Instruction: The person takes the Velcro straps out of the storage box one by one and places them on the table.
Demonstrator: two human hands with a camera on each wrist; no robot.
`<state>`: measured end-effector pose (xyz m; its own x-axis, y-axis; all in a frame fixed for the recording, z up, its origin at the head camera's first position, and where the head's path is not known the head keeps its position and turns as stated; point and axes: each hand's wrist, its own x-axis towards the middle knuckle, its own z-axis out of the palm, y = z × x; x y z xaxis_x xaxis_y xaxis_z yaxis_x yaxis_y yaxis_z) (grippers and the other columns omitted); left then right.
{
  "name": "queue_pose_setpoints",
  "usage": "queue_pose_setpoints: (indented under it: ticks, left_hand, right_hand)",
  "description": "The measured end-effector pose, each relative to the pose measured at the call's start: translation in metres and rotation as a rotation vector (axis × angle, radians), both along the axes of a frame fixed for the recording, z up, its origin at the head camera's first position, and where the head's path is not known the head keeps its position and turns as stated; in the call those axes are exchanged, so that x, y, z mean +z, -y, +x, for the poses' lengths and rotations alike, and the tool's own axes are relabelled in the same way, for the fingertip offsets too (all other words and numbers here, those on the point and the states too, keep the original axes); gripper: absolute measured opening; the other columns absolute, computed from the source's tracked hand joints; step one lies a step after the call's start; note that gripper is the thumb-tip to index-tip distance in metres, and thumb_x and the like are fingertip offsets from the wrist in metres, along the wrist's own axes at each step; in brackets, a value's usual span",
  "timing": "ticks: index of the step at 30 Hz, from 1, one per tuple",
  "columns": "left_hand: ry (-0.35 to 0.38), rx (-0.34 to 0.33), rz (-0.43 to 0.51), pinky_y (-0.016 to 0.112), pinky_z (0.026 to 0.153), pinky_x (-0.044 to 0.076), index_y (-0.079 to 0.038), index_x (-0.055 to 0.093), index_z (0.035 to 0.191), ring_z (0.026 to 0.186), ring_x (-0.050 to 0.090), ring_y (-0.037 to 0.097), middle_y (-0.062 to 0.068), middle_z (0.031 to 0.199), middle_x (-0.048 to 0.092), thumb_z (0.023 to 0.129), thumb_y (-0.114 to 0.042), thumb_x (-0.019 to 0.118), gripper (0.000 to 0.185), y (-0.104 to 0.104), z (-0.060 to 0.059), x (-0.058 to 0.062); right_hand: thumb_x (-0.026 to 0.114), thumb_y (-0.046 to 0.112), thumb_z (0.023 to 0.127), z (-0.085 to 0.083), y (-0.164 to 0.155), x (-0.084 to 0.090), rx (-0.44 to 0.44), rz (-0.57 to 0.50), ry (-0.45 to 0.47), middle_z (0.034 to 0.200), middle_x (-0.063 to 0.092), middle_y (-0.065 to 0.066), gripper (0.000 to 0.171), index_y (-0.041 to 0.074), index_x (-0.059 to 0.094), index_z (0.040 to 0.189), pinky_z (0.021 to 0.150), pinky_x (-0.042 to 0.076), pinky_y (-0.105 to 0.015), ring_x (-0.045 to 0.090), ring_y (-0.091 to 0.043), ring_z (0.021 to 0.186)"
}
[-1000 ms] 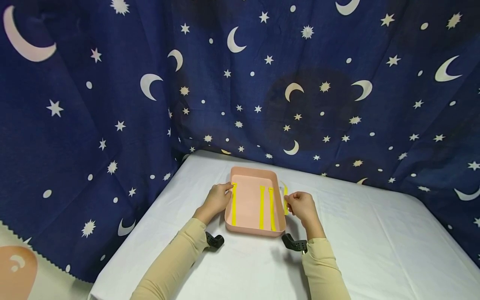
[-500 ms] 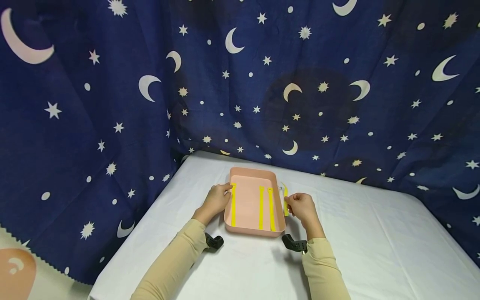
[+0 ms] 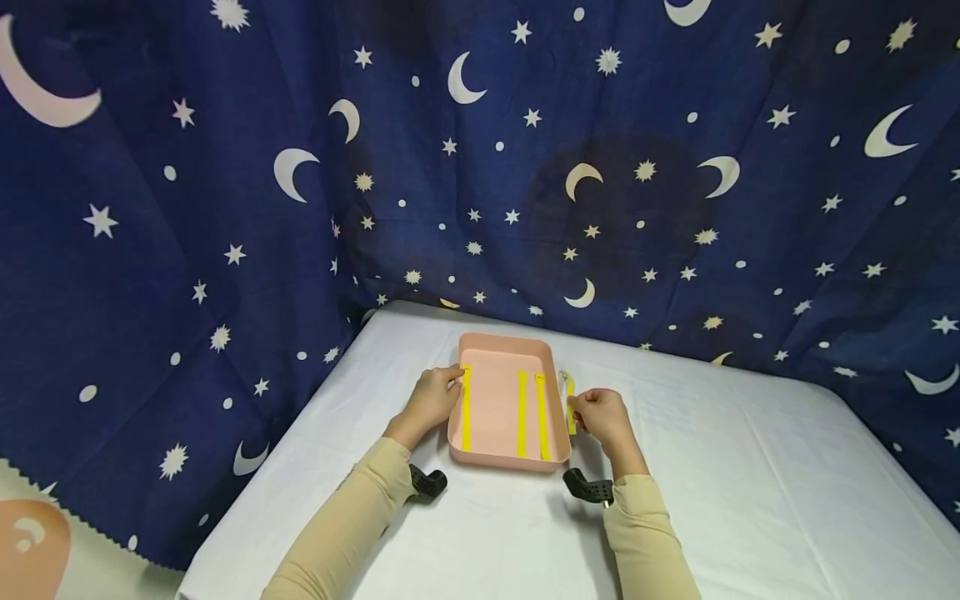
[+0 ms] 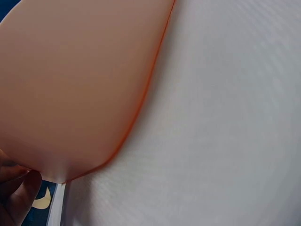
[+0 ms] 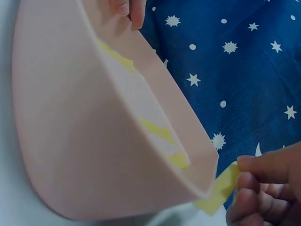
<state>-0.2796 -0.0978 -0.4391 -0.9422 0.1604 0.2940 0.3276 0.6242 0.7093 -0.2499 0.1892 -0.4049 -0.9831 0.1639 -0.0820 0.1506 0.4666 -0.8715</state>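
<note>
The pink tray (image 3: pixel 498 400) sits mid-table (image 3: pixel 750 492). At its 9 o'clock rim the left hand (image 3: pixel 433 398) pinches a yellow strip (image 3: pixel 466 408). At 3 o'clock the right hand (image 3: pixel 603 417) pinches another strip (image 3: pixel 571 404) just outside the tray.

A shallow pink tray (image 3: pixel 498 347) lies flat holding three yellow strips (image 3: pixel 522 415); a fourth strip (image 3: pixel 571 404) stands just outside its right wall.
</note>
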Motion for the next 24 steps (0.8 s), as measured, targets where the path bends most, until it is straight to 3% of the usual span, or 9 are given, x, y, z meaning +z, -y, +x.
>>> queue_pose_setpoints:
  ticks: [24]
  left_hand:
    - [0.016,0.026,-0.037,0.044,0.108,0.049,0.003,0.064,0.131,0.131,0.057,0.034,0.017,0.139,0.06,0.098,-0.006,0.058,0.034,-0.002,0.0,0.001]
  right_hand:
    - [0.061,0.013,0.098,-0.007,-0.003,-0.018,0.004,0.062,0.061,0.066,0.059,-0.002,0.021,-0.007,0.065,0.09,0.053,0.048,-0.021,0.053,-0.01,0.057]
